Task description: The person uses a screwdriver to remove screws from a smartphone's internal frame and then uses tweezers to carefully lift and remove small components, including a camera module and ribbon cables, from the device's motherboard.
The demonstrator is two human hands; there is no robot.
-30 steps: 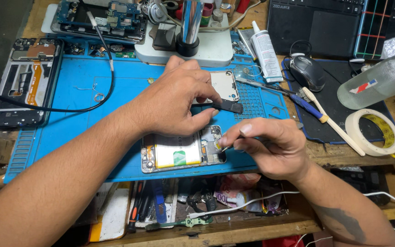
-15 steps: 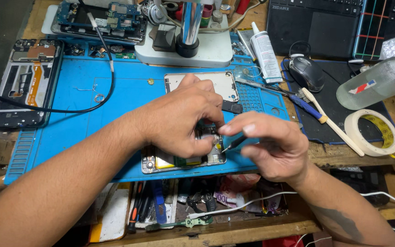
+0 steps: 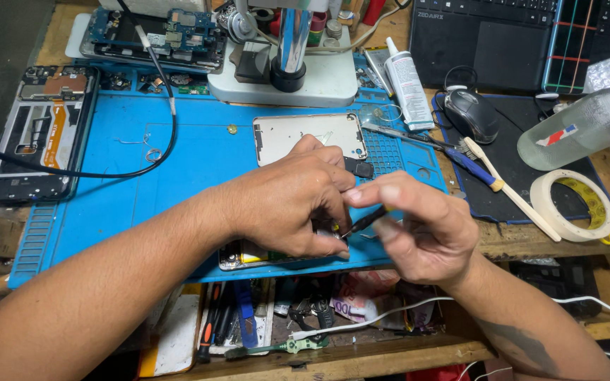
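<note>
Phone chassis [image 3: 248,255] sits at the blue mat's [image 3: 142,197] near edge, right under the left hand [image 3: 291,201] pinning it, while the right hand [image 3: 418,229] pinches a thin dark tool [image 3: 363,221] angled down-left.

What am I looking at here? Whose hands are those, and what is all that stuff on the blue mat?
The picture comes from a camera worn on a person's head, looking down, so the two hands are that person's own. The left hand rests over an opened phone at the near edge of the blue work mat. The right hand pinches a thin dark tool whose tip points at the phone; what kind of tool is hard to tell. Behind the hands lies a silver phone back cover. At the far left is another opened phone. To the right are a computer mouse, a roll of tape and a white glue tube.
</note>
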